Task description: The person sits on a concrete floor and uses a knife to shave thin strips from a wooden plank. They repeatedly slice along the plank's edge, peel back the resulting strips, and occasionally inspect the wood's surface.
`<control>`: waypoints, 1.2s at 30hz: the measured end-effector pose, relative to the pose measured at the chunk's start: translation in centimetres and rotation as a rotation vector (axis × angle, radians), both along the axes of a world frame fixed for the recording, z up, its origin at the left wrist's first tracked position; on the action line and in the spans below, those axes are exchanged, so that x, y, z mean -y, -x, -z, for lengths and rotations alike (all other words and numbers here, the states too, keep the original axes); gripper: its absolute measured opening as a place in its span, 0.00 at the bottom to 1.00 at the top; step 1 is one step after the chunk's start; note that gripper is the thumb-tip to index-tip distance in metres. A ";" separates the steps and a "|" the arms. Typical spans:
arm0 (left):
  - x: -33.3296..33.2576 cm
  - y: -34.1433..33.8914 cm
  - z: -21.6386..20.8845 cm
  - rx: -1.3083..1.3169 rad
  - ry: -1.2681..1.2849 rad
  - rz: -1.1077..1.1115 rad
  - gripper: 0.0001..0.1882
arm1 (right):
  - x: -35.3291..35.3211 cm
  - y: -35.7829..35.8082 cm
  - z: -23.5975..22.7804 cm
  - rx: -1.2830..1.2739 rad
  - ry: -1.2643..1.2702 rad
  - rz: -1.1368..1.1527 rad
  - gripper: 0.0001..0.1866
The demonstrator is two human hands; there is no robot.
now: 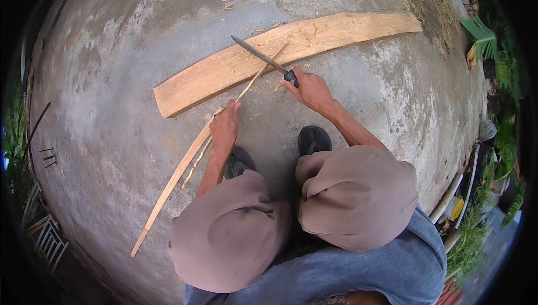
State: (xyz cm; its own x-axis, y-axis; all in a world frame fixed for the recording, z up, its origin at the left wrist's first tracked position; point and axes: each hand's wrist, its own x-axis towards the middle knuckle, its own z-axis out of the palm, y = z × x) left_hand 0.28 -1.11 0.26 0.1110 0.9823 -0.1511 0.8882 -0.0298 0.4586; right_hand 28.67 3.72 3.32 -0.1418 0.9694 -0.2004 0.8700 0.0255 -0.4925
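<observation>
I squat on a concrete floor (123, 81). My right hand (309, 90) grips the dark handle of a long knife (258, 54), its blade reaching up-left over a thick wooden plank (213, 75). My left hand (225, 127) holds a long thin pale strip of wood (168, 187) that runs from lower left up to the plank. The strip's thin split end (262, 70) meets the blade on the plank. Wood shavings lie around the plank.
My knees in brownish trousers and two dark sandals (312, 138) fill the lower middle. Green plants (482, 39) and pale pipes (448, 196) line the right edge. A wooden rack (47, 240) stands at lower left, dark sticks (47, 154) at left.
</observation>
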 end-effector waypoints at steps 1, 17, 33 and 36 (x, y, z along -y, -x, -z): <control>0.2 -0.1 0.2 0.021 0.002 0.009 0.16 | 1.1 -0.4 -0.1 0.005 -0.022 -0.013 0.24; 0.1 0.3 0.3 0.029 -0.051 0.024 0.14 | 0.0 -0.3 -0.8 -0.711 0.153 0.442 0.27; -0.7 0.4 0.3 0.001 -0.070 0.046 0.12 | -1.9 -1.4 0.9 -0.766 0.329 0.465 0.19; -1.0 1.1 0.1 -0.017 -0.033 0.055 0.14 | -2.6 -1.6 0.8 -0.811 0.512 0.455 0.19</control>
